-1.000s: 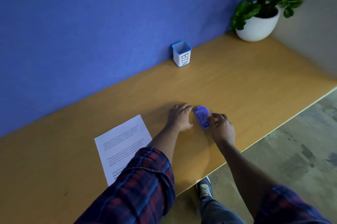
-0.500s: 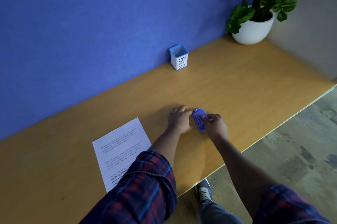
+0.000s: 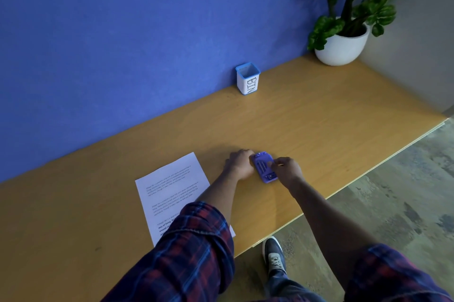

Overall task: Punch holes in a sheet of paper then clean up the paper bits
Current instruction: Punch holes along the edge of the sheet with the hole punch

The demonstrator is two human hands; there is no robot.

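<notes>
A small purple hole punch [image 3: 264,167] lies on the wooden desk [image 3: 319,129], its underside facing up. My left hand [image 3: 239,163] rests against its left side, fingers curled on the desk. My right hand [image 3: 286,168] grips its right edge with thumb and fingers. A printed white sheet of paper [image 3: 169,188] lies to the left, its near corner hidden under my plaid left sleeve. A small white cup with a blue rim, marked BIN [image 3: 248,79], stands at the back by the blue wall. No paper bits can be made out.
A white pot with a green plant [image 3: 342,43] stands in the far right corner. The desk's front edge runs diagonally at the right, with grey floor and my shoe [image 3: 275,256] below it.
My right hand has slid left over the punch and closed on its edge. The left hand has stayed against the punch. The view has shifted slightly.
</notes>
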